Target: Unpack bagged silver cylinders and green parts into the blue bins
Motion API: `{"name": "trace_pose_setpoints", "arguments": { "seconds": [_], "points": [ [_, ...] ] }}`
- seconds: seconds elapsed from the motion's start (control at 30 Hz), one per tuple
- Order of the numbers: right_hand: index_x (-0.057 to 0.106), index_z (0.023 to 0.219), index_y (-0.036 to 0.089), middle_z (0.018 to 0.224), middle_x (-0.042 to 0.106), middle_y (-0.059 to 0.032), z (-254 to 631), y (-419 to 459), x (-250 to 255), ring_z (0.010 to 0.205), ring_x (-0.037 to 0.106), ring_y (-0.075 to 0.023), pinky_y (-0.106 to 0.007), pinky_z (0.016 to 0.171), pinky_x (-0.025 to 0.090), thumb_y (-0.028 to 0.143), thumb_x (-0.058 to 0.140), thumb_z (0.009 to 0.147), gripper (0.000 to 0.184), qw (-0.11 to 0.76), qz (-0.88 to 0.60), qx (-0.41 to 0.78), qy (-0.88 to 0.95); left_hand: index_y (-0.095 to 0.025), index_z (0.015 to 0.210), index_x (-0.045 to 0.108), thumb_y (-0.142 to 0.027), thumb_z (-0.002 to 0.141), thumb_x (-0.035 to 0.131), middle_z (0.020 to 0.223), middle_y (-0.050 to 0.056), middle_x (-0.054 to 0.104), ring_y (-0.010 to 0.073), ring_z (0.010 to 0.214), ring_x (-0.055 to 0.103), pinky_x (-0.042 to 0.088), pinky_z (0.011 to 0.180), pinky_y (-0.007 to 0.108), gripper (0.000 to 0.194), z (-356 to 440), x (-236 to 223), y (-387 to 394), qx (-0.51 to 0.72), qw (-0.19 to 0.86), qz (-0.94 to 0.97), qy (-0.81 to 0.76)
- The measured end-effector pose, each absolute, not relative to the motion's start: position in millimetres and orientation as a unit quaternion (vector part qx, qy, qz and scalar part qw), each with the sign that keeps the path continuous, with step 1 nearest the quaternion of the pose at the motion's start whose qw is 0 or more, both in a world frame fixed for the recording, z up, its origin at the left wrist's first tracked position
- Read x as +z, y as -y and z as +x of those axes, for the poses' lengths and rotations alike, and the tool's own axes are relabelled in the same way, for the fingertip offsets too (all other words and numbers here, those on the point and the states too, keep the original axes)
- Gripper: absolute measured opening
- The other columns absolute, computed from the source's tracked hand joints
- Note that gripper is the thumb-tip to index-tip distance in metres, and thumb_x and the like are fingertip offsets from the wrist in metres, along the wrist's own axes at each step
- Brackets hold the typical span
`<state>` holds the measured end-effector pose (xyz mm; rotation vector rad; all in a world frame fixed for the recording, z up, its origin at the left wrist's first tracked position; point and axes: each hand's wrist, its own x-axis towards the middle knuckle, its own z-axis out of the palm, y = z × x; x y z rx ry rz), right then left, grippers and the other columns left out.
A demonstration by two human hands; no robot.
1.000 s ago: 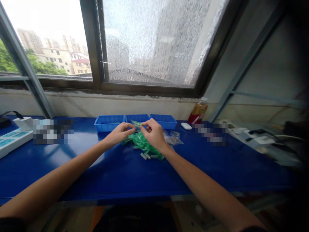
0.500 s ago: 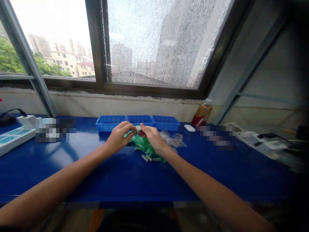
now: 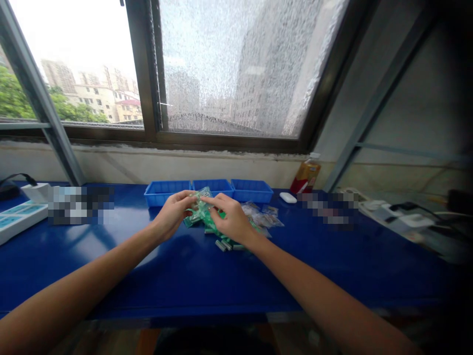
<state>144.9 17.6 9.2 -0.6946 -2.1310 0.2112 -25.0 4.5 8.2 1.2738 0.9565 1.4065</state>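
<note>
My left hand (image 3: 172, 213) and my right hand (image 3: 229, 218) meet over a pile of small green parts (image 3: 218, 228) on the blue table (image 3: 148, 256). Both pinch a small clear bag with green parts inside (image 3: 195, 211), held just above the pile. A few grey cylinders (image 3: 223, 244) lie at the pile's near edge. Clear empty bags (image 3: 263, 215) sit to the right of my right hand.
Three blue trays (image 3: 162, 191) stand in a row behind the pile, below the window sill. A bottle (image 3: 305, 176) and a white oval object (image 3: 287, 197) are at the back right. White devices (image 3: 20, 217) lie at the far left, cables and gear at the far right.
Both hands have drawn slightly toward me, and the clear bag of green parts now shows more plainly between the fingers. The camera view shifted a little.
</note>
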Motion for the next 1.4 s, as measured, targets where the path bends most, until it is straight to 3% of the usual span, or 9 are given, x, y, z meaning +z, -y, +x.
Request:
{"name": "trace_pose_setpoints", "arguments": {
  "seconds": [0.13,0.27,0.4,0.57,0.67,0.87,1.03,1.27,1.4],
  "points": [
    [0.067,0.088,0.017,0.088,0.052,-0.0051,139.7,-12.0,15.9,0.084,0.051,-0.0155,-0.027,0.073,0.042,0.031,0.058,0.075,0.022,0.473,-0.332,0.163,0.800,-0.016,0.090,0.061,-0.026,0.078,0.056,0.080,0.004,0.062,0.0132,0.069,0.054,0.041,0.060,0.024,0.016,-27.1,6.7,-1.6,0.576,0.184,0.672,-0.427],
    [0.059,0.064,0.015,0.056,0.046,0.0011,136.7,-12.1,18.7,0.053,0.045,-0.0108,-0.024,0.051,0.036,0.047,0.040,0.083,0.042,0.461,-0.382,0.364,0.714,-0.019,0.091,0.064,-0.017,0.082,0.051,0.092,0.007,0.061,0.0166,0.088,0.054,0.042,0.078,0.030,0.016,-25.2,5.5,4.0,0.493,-0.009,0.802,-0.337],
    [0.060,0.071,0.015,0.051,0.046,0.0035,138.8,-16.8,14.6,0.044,0.037,-0.0086,-0.023,0.045,0.029,0.038,0.044,0.083,0.031,0.500,-0.381,0.332,0.703,-0.019,0.095,0.063,-0.022,0.081,0.053,0.100,0.008,0.060,0.0198,0.096,0.053,0.039,0.087,0.035,0.018,-20.7,7.9,7.1,0.464,0.043,0.814,-0.347],
    [0.066,0.095,0.018,0.066,0.061,-0.0004,141.9,-14.1,12.1,0.054,0.050,-0.0110,-0.023,0.054,0.037,0.022,0.045,0.082,0.025,0.495,-0.332,0.157,0.788,-0.013,0.084,0.062,-0.046,0.087,0.034,0.082,0.008,0.062,0.0190,0.080,0.057,0.042,0.073,0.033,0.043,-23.4,11.4,0.8,0.469,0.379,0.675,-0.425],
    [0.066,0.092,0.019,0.077,0.063,-0.0025,140.1,-11.0,10.5,0.067,0.055,-0.0123,-0.024,0.064,0.041,0.010,0.042,0.078,0.029,0.486,-0.278,0.129,0.819,-0.012,0.075,0.059,-0.045,0.082,0.046,0.071,0.004,0.059,0.0145,0.067,0.054,0.041,0.064,0.027,0.037,-27.0,10.9,-4.3,0.487,0.453,0.624,-0.410],
    [0.066,0.079,0.017,0.091,0.053,-0.0070,134.8,-12.1,12.3,0.080,0.053,-0.0156,-0.025,0.061,0.044,0.023,0.052,0.075,0.016,0.495,-0.362,0.260,0.745,-0.016,0.082,0.060,-0.031,0.080,0.054,0.075,0.002,0.058,0.0134,0.068,0.052,0.041,0.063,0.025,0.016,-31.6,11.7,-1.4,0.530,0.140,0.723,-0.421],
    [0.056,0.063,0.014,0.056,0.048,0.0005,137.3,-17.6,14.6,0.051,0.045,-0.0101,-0.022,0.048,0.034,0.046,0.046,0.080,0.037,0.485,-0.387,0.432,0.654,-0.021,0.089,0.063,-0.019,0.085,0.046,0.087,0.006,0.062,0.0174,0.082,0.052,0.041,0.076,0.031,0.018,-29.3,10.9,5.4,0.434,-0.053,0.838,-0.327],
    [0.066,0.098,0.019,0.078,0.063,-0.0038,141.2,-11.6,12.4,0.063,0.052,-0.0136,-0.025,0.059,0.038,0.023,0.048,0.080,0.025,0.488,-0.341,0.134,0.792,-0.014,0.087,0.062,-0.043,0.086,0.041,0.085,0.008,0.063,0.0198,0.082,0.058,0.044,0.072,0.031,0.037,-21.3,12.6,5.6,0.497,0.301,0.707,-0.403],
    [0.064,0.105,0.022,0.072,0.059,-0.0021,139.8,-7.1,11.3,0.062,0.051,-0.0129,-0.025,0.061,0.039,0.013,0.044,0.079,0.034,0.452,-0.317,0.101,0.828,-0.013,0.081,0.059,-0.046,0.084,0.044,0.073,0.004,0.061,0.0140,0.066,0.055,0.042,0.061,0.025,0.037,-22.5,11.5,1.3,0.532,0.434,0.608,-0.397]
  ]
}}
